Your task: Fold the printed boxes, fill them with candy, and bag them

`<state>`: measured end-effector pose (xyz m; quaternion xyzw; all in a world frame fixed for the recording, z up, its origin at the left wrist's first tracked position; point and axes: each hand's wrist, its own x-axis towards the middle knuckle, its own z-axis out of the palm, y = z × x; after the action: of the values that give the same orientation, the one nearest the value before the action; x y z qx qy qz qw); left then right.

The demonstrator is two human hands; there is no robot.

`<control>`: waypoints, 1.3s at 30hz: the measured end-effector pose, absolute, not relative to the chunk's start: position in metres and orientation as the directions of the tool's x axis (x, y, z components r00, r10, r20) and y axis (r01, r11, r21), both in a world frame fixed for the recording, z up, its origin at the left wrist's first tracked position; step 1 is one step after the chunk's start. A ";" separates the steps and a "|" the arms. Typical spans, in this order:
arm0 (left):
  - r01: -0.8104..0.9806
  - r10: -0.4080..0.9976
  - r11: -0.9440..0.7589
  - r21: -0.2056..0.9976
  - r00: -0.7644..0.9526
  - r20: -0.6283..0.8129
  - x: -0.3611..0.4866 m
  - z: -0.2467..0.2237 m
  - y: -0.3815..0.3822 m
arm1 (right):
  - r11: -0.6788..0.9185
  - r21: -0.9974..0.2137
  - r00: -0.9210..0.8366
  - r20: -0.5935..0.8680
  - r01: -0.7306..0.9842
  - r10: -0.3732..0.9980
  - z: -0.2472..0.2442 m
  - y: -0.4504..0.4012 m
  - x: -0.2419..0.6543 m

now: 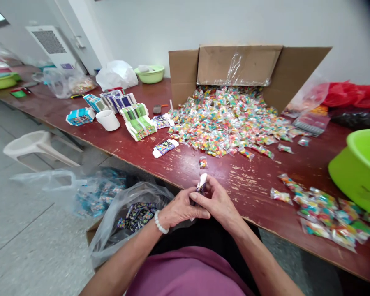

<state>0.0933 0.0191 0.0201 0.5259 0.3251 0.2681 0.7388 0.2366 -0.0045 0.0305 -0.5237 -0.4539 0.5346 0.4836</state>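
A small purple and white carton (202, 181) is held upright between both hands at the table's front edge, its white end flap up. My left hand (181, 207), with a white bead bracelet on the wrist, grips it from the left. Around its right side wrap the fingers of my right hand (216, 200). One wrapped candy packet (203, 162) lies just beyond the hands. A flattened purple carton (165, 148) rests to the left of it. Behind spreads a big heap of candy packets (225, 123), spilling from an open cardboard box (239, 65).
Stacks of green cartons (138, 121) and a white cup (108, 120) stand left on the red table (253, 176). Loose packets (323, 209) and a green basin (360, 168) are at right. Below left, a plastic bag (111, 230) holds filled purple cartons; a white stool (40, 144) stands beyond.
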 end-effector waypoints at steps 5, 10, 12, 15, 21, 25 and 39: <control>-0.084 0.671 0.396 0.914 0.707 -0.226 0.094 0.023 0.021 | -0.144 -0.974 -0.037 -0.139 -0.177 0.990 0.036 -0.007 0.241; -0.081 0.640 0.447 0.891 0.725 -0.254 0.094 0.028 0.020 | -0.154 -0.968 -0.062 -0.144 -0.198 0.988 0.044 -0.010 0.244; -0.099 0.637 0.469 0.878 0.726 -0.258 0.093 0.026 0.021 | -0.144 -0.971 -0.071 -0.133 -0.192 0.989 0.045 -0.011 0.247; -0.152 0.615 0.528 0.836 0.747 -0.252 0.091 0.021 0.024 | -0.126 -0.963 -0.102 -0.104 -0.238 0.989 0.042 -0.012 0.253; -0.119 0.587 0.593 0.796 0.741 -0.327 0.083 0.017 0.030 | -0.160 -0.901 -0.006 -0.172 -0.403 0.985 0.041 -0.010 0.263; -0.163 0.620 0.604 0.780 0.712 -0.330 0.074 0.014 0.031 | -0.135 -0.957 0.167 -0.181 -0.256 0.969 0.044 0.000 0.282; -0.336 0.745 0.555 0.761 0.607 -0.276 0.062 0.025 0.023 | -0.084 -0.623 0.366 0.339 0.777 0.867 -0.003 0.009 0.285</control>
<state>0.0622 0.0227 0.0253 0.3406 0.3001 0.3261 0.8292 0.2854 0.0091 -0.0030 -0.7339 -0.5601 0.0590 0.3796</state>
